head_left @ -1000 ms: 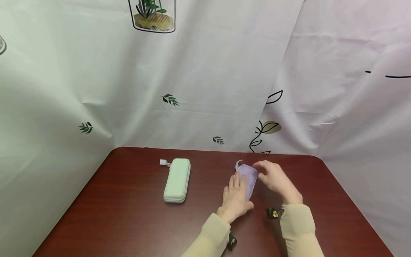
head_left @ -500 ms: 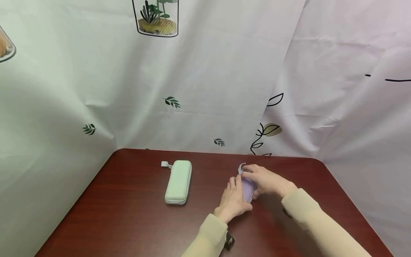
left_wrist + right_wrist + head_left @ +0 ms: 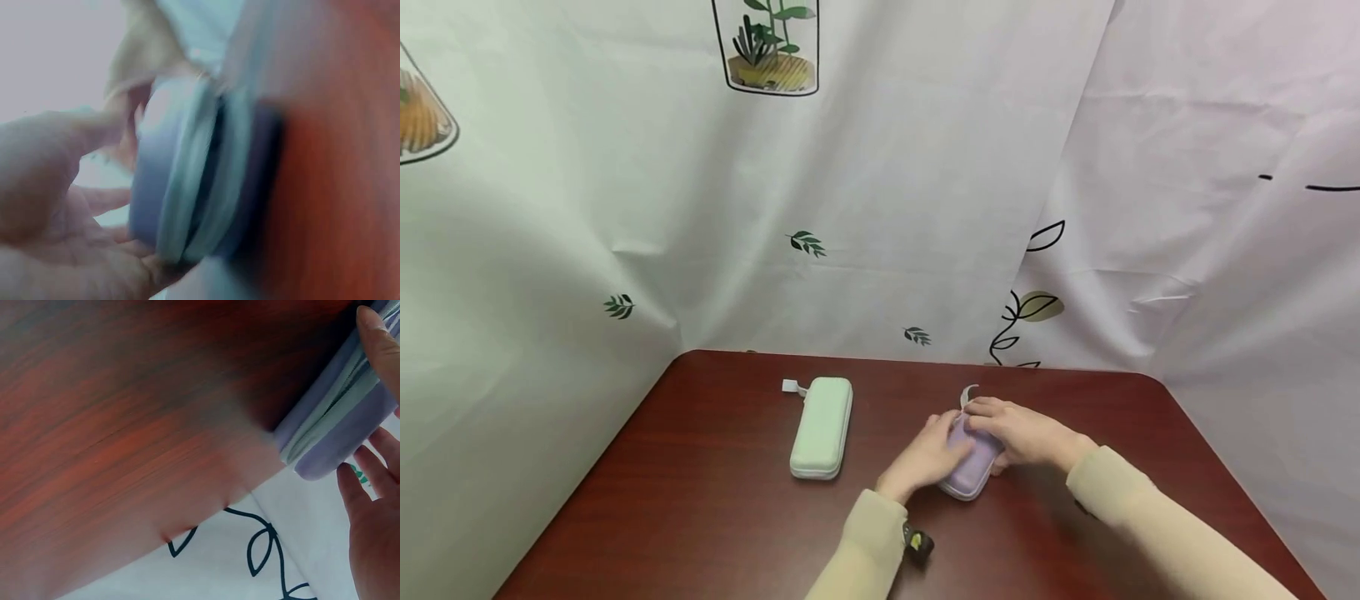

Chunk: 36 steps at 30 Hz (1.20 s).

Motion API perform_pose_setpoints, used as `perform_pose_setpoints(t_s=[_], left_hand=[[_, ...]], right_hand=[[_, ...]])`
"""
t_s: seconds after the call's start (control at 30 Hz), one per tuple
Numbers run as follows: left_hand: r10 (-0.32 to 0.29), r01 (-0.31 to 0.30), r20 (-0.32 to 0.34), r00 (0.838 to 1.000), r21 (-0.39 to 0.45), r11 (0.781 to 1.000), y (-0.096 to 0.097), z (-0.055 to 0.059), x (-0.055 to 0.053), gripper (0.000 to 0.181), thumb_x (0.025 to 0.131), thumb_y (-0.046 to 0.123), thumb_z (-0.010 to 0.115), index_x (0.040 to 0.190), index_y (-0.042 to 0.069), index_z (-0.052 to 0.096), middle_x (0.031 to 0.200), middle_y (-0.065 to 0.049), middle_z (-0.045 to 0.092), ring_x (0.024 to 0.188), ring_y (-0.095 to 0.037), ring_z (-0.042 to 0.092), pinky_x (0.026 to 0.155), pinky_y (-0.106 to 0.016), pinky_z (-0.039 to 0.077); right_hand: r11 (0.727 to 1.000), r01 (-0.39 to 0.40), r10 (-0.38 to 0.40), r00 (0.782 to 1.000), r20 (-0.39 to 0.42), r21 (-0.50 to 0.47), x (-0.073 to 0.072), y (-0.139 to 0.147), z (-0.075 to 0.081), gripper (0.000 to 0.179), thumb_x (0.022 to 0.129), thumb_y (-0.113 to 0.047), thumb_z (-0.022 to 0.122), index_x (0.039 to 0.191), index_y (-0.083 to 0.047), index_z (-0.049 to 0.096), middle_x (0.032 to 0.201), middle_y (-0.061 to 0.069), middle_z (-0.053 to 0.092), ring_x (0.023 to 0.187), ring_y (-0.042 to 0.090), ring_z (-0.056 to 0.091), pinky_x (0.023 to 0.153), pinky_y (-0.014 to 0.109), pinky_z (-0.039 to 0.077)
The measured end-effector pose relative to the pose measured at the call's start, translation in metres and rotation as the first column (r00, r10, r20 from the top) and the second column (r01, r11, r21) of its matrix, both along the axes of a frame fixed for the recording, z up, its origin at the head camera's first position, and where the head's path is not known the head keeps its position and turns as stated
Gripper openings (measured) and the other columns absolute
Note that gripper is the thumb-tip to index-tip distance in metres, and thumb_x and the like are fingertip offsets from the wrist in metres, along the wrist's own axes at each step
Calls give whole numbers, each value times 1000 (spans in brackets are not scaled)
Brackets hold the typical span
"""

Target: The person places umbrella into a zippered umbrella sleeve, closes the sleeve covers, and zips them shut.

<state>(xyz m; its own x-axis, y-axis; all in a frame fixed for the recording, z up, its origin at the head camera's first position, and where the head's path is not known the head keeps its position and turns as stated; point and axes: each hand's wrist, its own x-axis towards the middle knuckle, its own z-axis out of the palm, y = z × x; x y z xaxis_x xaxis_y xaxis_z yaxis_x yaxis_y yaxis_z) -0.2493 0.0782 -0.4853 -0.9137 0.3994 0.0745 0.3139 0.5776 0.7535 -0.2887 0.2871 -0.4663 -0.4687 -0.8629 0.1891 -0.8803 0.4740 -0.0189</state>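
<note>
Both hands are now on the purple case (image 3: 970, 479); a second ago the right hand (image 3: 1022, 429) was off it, fingers beside its right edge. It has since come over the far end, and the left hand (image 3: 925, 454) has shifted along the left side, so the near end now shows. For the work in hand, this seems to mean the case is steadied from two sides rather than by one hand alone.

The right hand grips the case — thumb along the seamed side, fingers over the top face. The left hand holds it too, thumb laid across the top and fingers curled at the left edge, though its wrist view is blurred. In that view a dark line runs between two pale zip bands (image 3: 187, 169); they look parted there, but the blur leaves it uncertain how far.

The case is at the right of the tabletop (image 3: 722, 492), low against it; whether it is slightly lifted is hard to tell. Its pale strap (image 3: 965, 398) sticks out past the far end. Farther left, well apart, a mint-green case (image 3: 823, 425) lies untouched, its white tab (image 3: 790, 386) pointing left. Behind hangs a white printed cloth (image 3: 895, 167).
</note>
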Motion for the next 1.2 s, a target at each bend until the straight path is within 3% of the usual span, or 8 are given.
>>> perform_pose_setpoints(t_s=[0.1,0.27,0.5,0.7,0.83,1.07,1.2], left_hand=[[-10,7,-49,999,-55,998,-9,3,-14,38,100,21,53,133,3,56,122,-13,60,111,-23,57,93,-39,45],[-86,61,-119,989,-200,978,-12,7,-38,28,98,7,52,124,4,64,116,-8,67,108,-19,61,90,-33,48],[-177,157,-50,983,-273,949,-10,10,-57,28,91,1,60,116,9,70,96,-1,69,82,-11,59,73,-25,47],[-144,146,26,989,-279,949,-9,9,-64,10,92,8,64,94,9,73,83,3,65,73,-10,55,68,-25,45],[-143,149,44,989,-275,950,-8,7,-67,15,93,8,61,79,11,68,69,4,56,64,-11,50,62,-25,42],[-205,178,-54,977,-322,930,-9,2,-69,21,97,8,55,85,11,72,71,5,59,64,-8,51,63,-22,42],[-241,203,-77,967,-328,922,-15,1,-67,30,96,5,55,68,13,62,59,7,47,55,-7,43,54,-20,36]], right_hand=[[1000,9,-9,1000,13,1,0,0,0,68,54,-30,92,113,-14,60,129,15,57,124,36,50,97,50,44],[1000,16,-16,999,34,-7,2,0,0,65,55,-29,92,110,-14,60,129,17,57,124,38,50,97,50,44],[999,26,-25,999,44,-20,4,0,-3,65,56,-29,92,111,-15,60,129,16,57,124,37,50,97,50,45],[999,25,-24,999,42,-29,4,1,-5,66,56,-30,92,111,-15,59,129,15,57,124,37,50,97,50,44],[999,24,-23,999,32,-35,4,2,-6,66,55,-30,92,110,-15,59,128,15,57,124,37,50,98,50,43],[999,34,-33,999,28,-36,4,2,-5,65,55,-29,92,109,-15,59,128,15,57,124,37,50,99,50,43],[998,39,-38,999,30,-43,4,1,-5,64,55,-28,91,109,-15,60,127,16,57,123,36,51,98,50,43]])
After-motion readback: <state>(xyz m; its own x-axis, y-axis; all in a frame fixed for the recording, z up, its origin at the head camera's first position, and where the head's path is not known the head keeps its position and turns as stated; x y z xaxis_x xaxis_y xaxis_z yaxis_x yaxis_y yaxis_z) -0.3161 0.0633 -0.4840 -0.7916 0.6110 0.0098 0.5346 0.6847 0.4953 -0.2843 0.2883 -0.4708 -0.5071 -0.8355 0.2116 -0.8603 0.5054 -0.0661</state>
